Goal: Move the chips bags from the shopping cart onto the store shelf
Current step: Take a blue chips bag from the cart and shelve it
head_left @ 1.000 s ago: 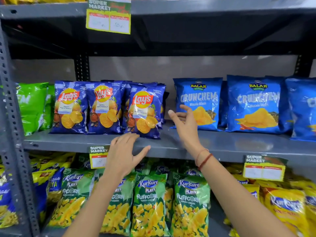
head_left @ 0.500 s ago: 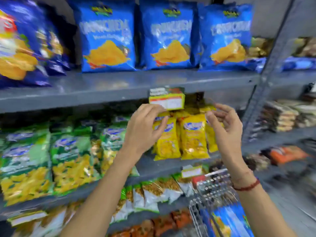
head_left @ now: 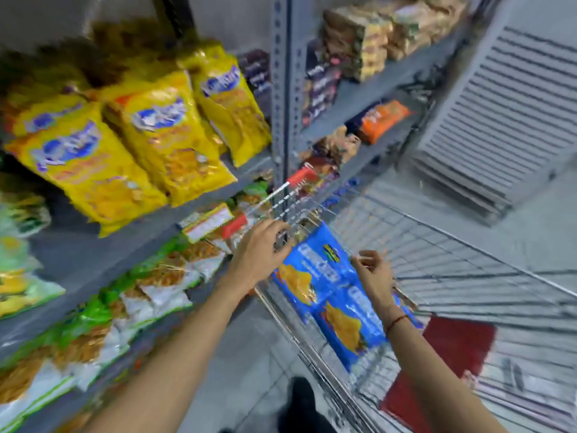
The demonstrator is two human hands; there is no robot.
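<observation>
We see a pale grey tiled floor (head_left: 249, 348) running between the racks, its surface smooth and evenly lit. Behind the racking stands a plain grey wall (head_left: 224, 17). A perforated grey metal upright post (head_left: 282, 98) divides two bays. At upper right a stack of light grey slatted panels (head_left: 499, 120) lies on the ground beside the racking, its ribs running in parallel lines. Lower right, a dark red rectangular mat (head_left: 452, 354) shows, though blur keeps us from telling what it rests on.
</observation>
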